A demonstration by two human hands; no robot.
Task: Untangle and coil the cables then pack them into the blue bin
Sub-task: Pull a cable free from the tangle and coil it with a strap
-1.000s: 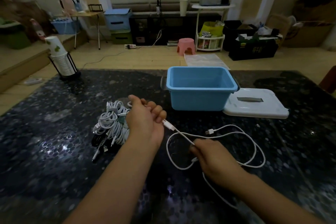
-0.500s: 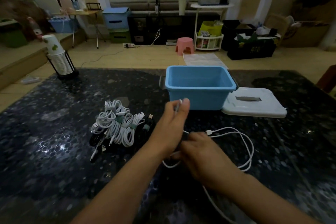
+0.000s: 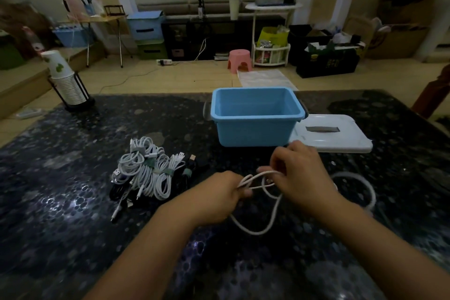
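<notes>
— Between the two hands, what is there?

— One loose white cable. The left hand has its fingers curled round a bunch of its loops; the right hand pinches the far end of the same loop, fingers bent. A slack length hangs below them in a curve and more of it trails out past the right wrist onto the table.

— How many other cables?

— A pile of coiled cables, well to the left of the left hand. Several white bundles with bands, some black ones beneath; I cannot count them exactly.

— And the bin?

— One blue bin, open, beyond the hands, with nothing visible inside. One white lid lies flat just beside it on the right.

— The surface?

— Dark, speckled and glossy. One stack of paper cups in a black rack stands at its far left corner.

— The room?

— Wooden floor, one pink stool, a white shelf stand, boxes along the wall.
</notes>
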